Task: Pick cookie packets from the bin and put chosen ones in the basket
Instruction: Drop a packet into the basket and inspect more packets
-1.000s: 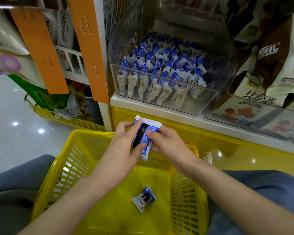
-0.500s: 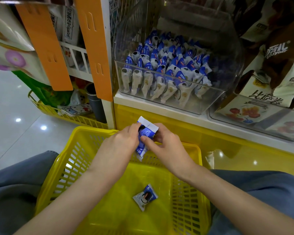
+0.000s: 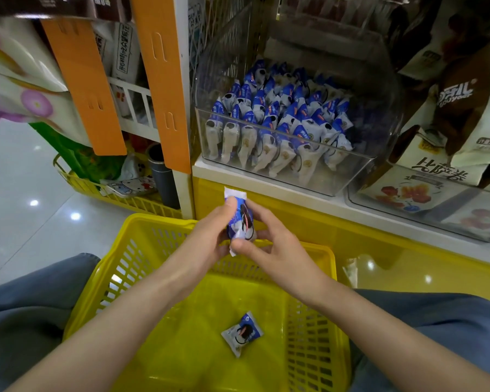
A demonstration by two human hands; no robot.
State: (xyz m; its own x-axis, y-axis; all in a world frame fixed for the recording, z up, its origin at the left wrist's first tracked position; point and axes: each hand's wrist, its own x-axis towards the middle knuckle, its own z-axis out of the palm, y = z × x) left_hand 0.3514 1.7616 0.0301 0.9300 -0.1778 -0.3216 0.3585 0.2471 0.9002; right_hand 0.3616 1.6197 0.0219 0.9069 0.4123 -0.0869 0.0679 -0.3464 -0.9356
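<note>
pinching blue-white cookie packet (image 3: 240, 219) upright, dark cookie print: left hand (image 3: 207, 236), right hand (image 3: 269, 247) fingers.

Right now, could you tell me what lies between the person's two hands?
In the head view, a blue-and-white cookie packet sits between the left hand and the right hand; both pinch it, near the far rim of the yellow basket.

A shop: stocked shelf bin (image 3: 280, 176); snack bags (image 3: 464, 108); yellow shopping basket (image 3: 142, 250).
</note>
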